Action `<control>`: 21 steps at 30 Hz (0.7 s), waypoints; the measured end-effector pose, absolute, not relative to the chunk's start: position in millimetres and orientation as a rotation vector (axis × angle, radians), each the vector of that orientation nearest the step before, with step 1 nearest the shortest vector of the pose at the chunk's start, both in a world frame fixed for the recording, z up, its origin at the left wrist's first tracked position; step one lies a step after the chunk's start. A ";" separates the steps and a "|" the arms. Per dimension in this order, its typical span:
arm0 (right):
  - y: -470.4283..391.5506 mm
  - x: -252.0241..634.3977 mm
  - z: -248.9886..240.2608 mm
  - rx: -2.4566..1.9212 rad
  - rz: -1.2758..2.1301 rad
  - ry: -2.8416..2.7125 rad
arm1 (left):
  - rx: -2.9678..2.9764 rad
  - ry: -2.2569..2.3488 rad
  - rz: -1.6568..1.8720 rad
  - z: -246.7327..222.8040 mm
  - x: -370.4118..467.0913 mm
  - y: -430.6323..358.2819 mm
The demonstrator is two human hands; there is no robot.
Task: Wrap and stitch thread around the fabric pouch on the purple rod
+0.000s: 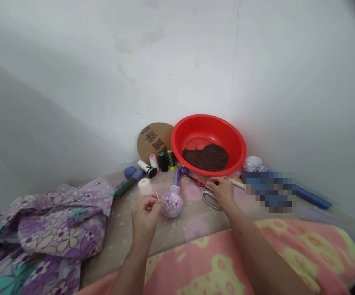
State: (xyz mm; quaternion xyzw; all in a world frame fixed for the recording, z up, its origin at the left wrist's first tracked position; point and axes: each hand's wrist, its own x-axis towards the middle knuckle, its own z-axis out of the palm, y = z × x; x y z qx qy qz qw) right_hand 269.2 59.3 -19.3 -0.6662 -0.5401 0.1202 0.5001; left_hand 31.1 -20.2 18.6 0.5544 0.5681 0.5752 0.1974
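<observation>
My left hand (148,207) is closed in a pinch on a thin needle (157,196) that points up. Just right of it, a round purple floral bundle (171,203) with a purple handle lies on the covered surface. Over the scissors (210,198), my right hand (221,190) is reaching with its fingers bent together near the upper part; what they hold, if anything, is hidden. The scissors have red on the blades and grey handle loops. A white thread roll (144,186) stands behind my left hand.
A red basin (242,153) with dark grains stands against the wall, beside a cardboard disc (153,141). Thread spools (163,162) stand before it. Purple floral cloth (63,229) lies left, a pink-yellow blanket (202,262) in front, a blue roll (312,196) right.
</observation>
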 end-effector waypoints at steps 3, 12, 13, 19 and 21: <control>60.7 276.1 -20.1 -1.613 0.278 -1.295 | 1.565 1.612 1.578 21.5 34.8 -23.5; 61.9 293.0 -18.0 -1.926 0.135 -1.266 | 1.516 1.646 1.497 26.6 38.8 -27.7; 61.0 294.6 -16.9 -1.976 0.137 -1.258 | 1.513 1.648 1.498 27.2 39.1 -28.1; 57.6 300.6 -13.8 -2.111 0.184 -1.273 | 1.512 1.693 1.452 31.3 41.5 -30.7; 57.9 302.1 -14.7 -2.122 0.192 -1.279 | 1.502 1.710 1.444 32.0 41.9 -31.1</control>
